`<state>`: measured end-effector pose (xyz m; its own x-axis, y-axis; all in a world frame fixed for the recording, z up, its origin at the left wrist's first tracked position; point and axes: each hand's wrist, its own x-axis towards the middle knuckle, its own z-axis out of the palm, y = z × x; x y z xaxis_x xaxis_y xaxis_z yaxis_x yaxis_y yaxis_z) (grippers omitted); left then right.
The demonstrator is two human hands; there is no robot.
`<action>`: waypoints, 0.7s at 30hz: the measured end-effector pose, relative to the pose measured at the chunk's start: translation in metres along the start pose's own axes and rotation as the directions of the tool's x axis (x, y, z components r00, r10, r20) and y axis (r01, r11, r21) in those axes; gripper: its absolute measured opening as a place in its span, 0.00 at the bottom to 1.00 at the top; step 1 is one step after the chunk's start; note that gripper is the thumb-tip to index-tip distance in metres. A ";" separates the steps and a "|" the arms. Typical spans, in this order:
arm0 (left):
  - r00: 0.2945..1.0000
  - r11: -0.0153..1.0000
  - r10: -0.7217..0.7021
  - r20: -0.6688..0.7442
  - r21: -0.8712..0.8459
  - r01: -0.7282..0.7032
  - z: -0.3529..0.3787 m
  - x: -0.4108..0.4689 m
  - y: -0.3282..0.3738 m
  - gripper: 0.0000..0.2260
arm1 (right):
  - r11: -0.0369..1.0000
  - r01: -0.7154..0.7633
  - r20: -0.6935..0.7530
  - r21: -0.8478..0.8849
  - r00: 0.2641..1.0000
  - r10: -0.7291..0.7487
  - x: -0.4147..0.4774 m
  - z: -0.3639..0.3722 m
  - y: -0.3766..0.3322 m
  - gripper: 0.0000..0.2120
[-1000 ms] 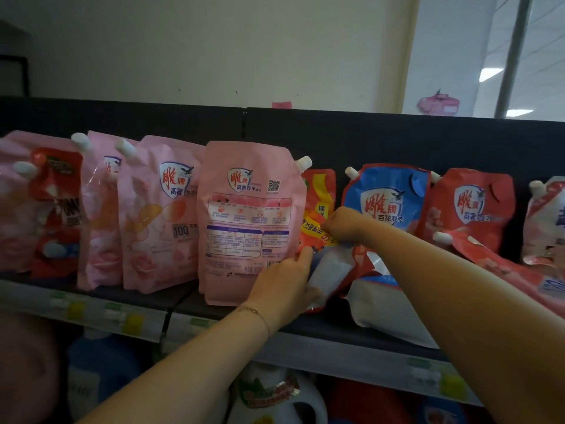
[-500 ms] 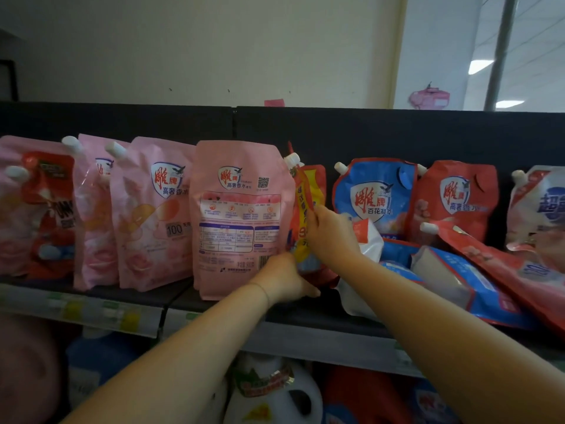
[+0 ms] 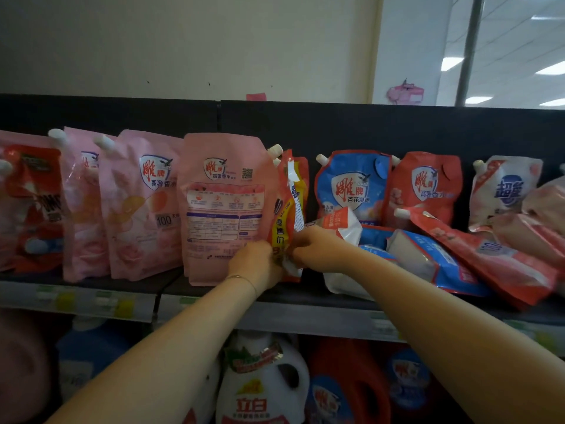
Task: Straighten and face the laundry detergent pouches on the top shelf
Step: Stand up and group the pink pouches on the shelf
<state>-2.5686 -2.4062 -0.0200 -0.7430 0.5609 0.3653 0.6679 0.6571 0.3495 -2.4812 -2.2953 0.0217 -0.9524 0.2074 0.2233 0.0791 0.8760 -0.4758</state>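
Observation:
Detergent pouches line the top shelf [image 3: 214, 304]. A pink pouch [image 3: 224, 206] stands upright with its back label facing me. Right beside it stands a red and yellow pouch [image 3: 289, 197], turned edge-on. My left hand [image 3: 256, 264] grips its lower left edge and my right hand [image 3: 315, 247] grips its lower right edge. More pink pouches [image 3: 140, 203] stand upright to the left. To the right, a blue pouch [image 3: 351, 185] and a red pouch [image 3: 425, 185] stand at the back, with a blue pouch [image 3: 434, 264] and a red pouch [image 3: 489, 255] fallen flat in front of them.
A white and blue pouch [image 3: 504, 188] stands at the far right. The black back panel [image 3: 336, 127] rises behind the row. White [image 3: 263, 390], red [image 3: 351, 390] and blue [image 3: 88, 356] detergent bottles fill the shelf below. Price tags sit along the shelf rail [image 3: 116, 304].
The red and yellow pouch has been lifted from a slump to upright and turned edge-on beside the pink pouch. Both hands moved together onto its lower edges.

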 end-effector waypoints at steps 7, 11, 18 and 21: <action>0.982 0.991 0.000 -0.187 -0.133 -0.025 -0.001 -0.014 0.015 0.25 | 0.964 -0.108 -0.386 -0.243 0.923 0.006 0.017 -0.030 0.024 0.10; 0.945 0.996 0.037 -0.326 -0.064 -0.061 -0.004 -0.011 0.029 0.39 | 0.919 -0.115 -0.278 -0.377 0.960 0.006 0.028 -0.035 0.028 0.11; 0.812 0.969 0.081 -0.579 -0.146 -0.201 0.024 0.006 0.046 0.29 | 0.833 -0.174 -0.226 -0.525 0.972 0.060 0.061 -0.035 0.046 0.12; 0.792 0.914 -0.006 -0.610 -0.324 -0.243 0.036 0.010 0.045 0.28 | 0.859 -0.172 -0.255 -0.483 0.966 0.050 0.076 -0.037 0.045 0.12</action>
<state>-2.5474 -2.3525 -0.0319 -0.5658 0.1335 0.8137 0.8054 0.3010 0.5106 -2.5395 -2.2246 0.0486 -0.8408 0.3552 0.4084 0.3738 0.9268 -0.0365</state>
